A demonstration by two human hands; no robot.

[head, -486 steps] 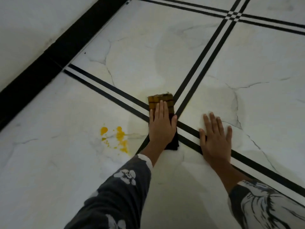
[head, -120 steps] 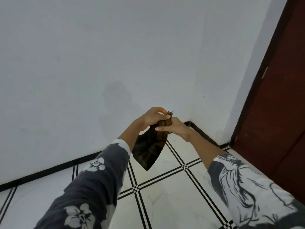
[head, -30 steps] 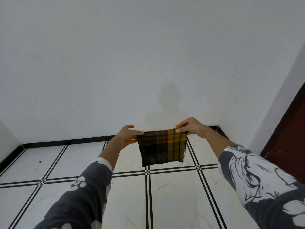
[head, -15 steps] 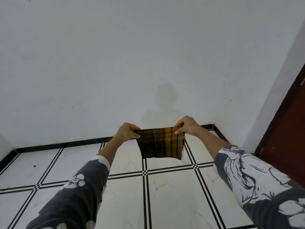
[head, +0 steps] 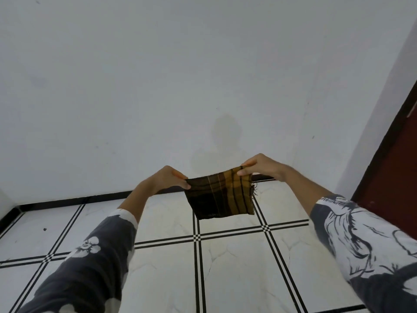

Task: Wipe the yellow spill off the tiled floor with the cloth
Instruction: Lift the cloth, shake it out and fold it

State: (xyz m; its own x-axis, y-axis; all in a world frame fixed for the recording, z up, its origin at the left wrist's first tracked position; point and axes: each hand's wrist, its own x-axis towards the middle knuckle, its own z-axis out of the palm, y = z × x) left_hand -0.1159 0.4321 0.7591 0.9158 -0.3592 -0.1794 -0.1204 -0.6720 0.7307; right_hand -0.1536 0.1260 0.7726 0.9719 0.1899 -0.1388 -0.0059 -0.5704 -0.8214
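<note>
Now, head view: I hold the cloth (head: 222, 195) stretched in the air between my hands, my left hand (head: 168, 179) pinching one top corner and my right hand (head: 259, 166) the other. It hangs as a dark plaid square with yellow-orange bands, frayed on the right-hand edge, above the tiled floor (head: 232, 267). No yellow spill shows beneath my hands. I judge this a pause to ready the cloth; next it must go down to the floor.

Both hands — left (head: 168, 178), right (head: 262, 166) — pinch the cloth (head: 222, 196) above tiles (head: 237, 274).
</note>
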